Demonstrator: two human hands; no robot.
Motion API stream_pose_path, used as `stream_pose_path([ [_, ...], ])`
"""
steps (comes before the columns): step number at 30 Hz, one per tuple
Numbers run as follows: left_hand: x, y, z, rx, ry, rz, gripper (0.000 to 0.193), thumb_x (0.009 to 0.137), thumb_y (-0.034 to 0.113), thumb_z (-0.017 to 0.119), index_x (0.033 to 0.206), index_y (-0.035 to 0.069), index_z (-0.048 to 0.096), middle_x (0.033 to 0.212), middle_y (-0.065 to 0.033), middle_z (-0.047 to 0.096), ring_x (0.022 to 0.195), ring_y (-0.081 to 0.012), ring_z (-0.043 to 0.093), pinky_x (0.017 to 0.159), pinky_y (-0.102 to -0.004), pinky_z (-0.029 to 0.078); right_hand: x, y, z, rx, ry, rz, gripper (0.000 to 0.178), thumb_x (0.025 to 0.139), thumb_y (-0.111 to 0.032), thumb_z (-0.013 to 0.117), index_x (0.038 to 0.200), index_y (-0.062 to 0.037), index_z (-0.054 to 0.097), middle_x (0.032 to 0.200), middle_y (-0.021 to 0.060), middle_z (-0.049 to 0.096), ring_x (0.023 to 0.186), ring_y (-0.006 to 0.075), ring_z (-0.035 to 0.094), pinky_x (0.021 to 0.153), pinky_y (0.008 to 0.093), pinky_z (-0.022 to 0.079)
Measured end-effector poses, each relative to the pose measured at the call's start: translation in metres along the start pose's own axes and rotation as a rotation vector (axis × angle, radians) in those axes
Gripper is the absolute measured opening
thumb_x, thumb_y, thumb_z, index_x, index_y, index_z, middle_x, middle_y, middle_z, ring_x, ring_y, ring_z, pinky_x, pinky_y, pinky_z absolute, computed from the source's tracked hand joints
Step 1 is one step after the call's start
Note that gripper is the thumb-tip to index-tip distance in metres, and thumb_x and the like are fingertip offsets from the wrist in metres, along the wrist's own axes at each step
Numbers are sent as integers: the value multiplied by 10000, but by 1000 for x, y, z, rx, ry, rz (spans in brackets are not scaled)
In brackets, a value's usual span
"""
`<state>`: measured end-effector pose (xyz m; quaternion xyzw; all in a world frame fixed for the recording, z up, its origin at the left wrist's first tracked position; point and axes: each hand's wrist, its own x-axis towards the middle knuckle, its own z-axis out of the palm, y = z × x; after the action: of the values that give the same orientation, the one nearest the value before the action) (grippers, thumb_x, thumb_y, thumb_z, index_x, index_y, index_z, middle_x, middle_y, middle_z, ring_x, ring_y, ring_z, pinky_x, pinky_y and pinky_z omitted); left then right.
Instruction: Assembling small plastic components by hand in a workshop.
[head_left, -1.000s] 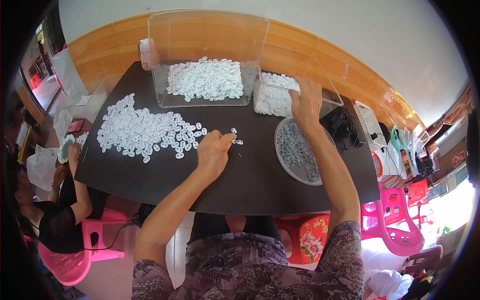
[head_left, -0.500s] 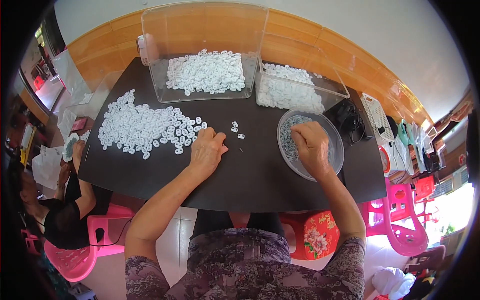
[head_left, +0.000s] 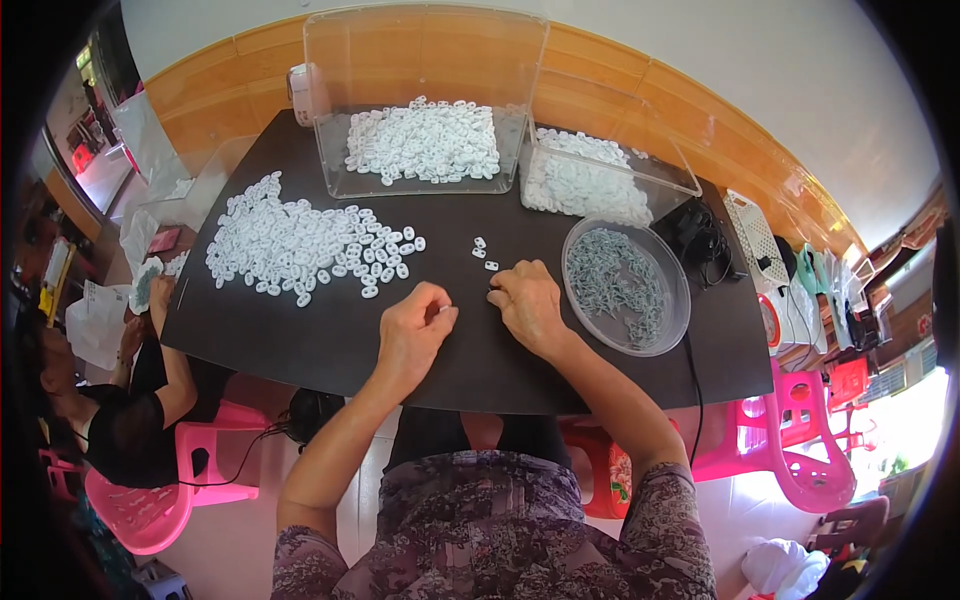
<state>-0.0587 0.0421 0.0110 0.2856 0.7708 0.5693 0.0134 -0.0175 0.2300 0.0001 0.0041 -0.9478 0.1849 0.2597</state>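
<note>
Single head-worn fisheye camera looking steeply down from above near edge of table [head_left: 485, 370], facing far edge and wall [head_left: 730, 80]. Sitting close: wearer's torso [head_left: 490, 540] filling lower middle, both near table corners fitting inside curved rim.

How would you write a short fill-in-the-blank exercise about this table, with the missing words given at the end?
1. The loose pile of white pieces lies nearer to the ____ hand than to the right hand.
2. The round tray of small grey parts stands to the ____ of both hands.
3. Along the far edge of the table stand ____ clear boxes with white pieces inside.

Missing words: left; right; two.
</note>
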Motion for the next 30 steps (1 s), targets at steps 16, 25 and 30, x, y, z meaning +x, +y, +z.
stream_pose_path([
  [16,-46,10,-17,-764,87,-368,142,889,92,608,979,-10,648,797,-41,635,635,-70,549,550,-177,419,-10,-45,-24,464,-198,179,84,745,-26,644,774,-13,566,759,99,567,667,219,558,609,334,450],
  [25,-53,7,-16,-815,92,-329,217,866,86,642,1043,-39,635,787,-72,652,651,-86,575,572,-186,443,-20,-69,-30,789,-234,138,130,789,-6,644,917,-28,641,769,15,556,647,58,492,582,219,421],
  [30,-60,12,-17,-810,72,-316,229,879,89,628,1072,-34,620,812,-65,652,670,-78,576,581,-184,445,-26,-71,-23,942,-260,230,133,809,-8,639,941,-14,625,796,3,595,689,37,521,608,195,436],
])
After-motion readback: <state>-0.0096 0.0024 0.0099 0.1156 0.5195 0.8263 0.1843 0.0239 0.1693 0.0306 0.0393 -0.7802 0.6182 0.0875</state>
